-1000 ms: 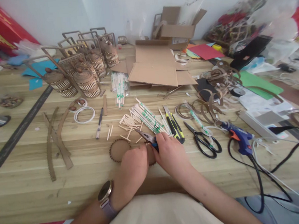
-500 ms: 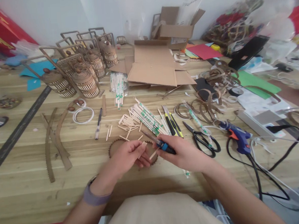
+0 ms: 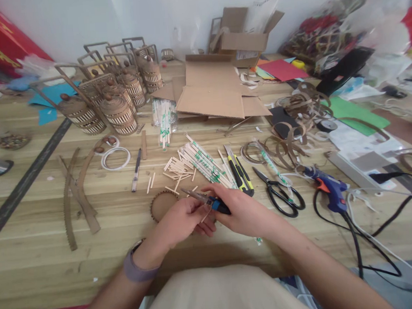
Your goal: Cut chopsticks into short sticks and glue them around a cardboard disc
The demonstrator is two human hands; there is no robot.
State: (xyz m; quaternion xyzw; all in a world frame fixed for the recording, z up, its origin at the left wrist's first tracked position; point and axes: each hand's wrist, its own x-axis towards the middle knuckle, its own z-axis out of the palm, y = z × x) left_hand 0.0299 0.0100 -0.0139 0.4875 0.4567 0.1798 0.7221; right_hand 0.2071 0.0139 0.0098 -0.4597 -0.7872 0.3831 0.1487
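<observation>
My right hand [image 3: 243, 210] is closed around blue-handled pliers [image 3: 205, 200], their metal jaws pointing left. My left hand [image 3: 185, 219] is turned palm up and pinches a short wooden stick [image 3: 206, 214] just under the pliers' jaws. Beneath and left of the hands lies a round toothed cardboard disc [image 3: 162, 204] on the wooden table [image 3: 39, 241]. Behind the hands lie cut stick pieces [image 3: 175, 170] and a bundle of wrapped chopsticks [image 3: 202, 162].
A yellow-black utility knife [image 3: 240, 171], black scissors [image 3: 281, 194] and a blue glue gun [image 3: 326, 188] with its cord lie to the right. Cardboard lantern-like baskets [image 3: 114, 109] stand at back left, flattened boxes [image 3: 212, 93] at back centre, cardboard strips [image 3: 76, 192] at left.
My left hand turned palm up and picked up a short stick. My right hand brought the pliers down to it, and both hands drew close together.
</observation>
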